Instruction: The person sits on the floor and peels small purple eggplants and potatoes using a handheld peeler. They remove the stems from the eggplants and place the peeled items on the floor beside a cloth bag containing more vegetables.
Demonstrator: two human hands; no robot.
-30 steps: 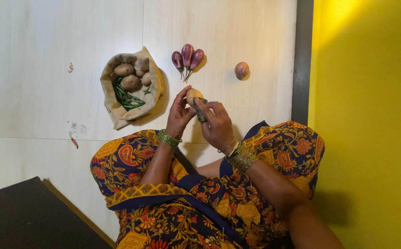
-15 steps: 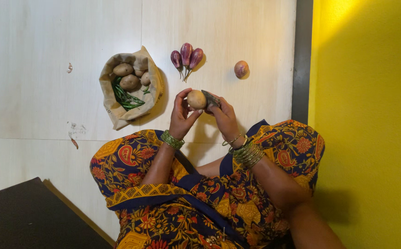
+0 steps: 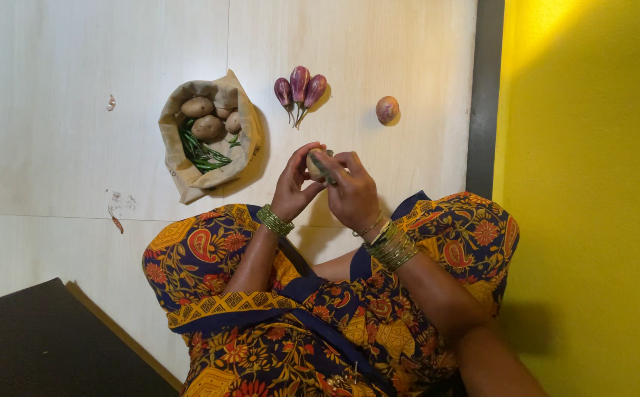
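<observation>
Two hands over lap, above floor: I see left hand (image 3: 294, 190) cupping potato (image 3: 313, 166), right hand (image 3: 351, 192) in closed grip on dark peeler (image 3: 323, 167) against it. Risk, I judge: blade slips toward left fingers (they sit close).

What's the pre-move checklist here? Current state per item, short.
1. Left hand grips the potato: ok.
2. Right hand holds the dark tool against the potato: ok.
3. Edge direction versus fingers: cannot tell.
4. Bag with potatoes and green chillies open, upright on the floor: ok.
5. Three small aubergines and the onion lie apart from the hands: ok.
</observation>
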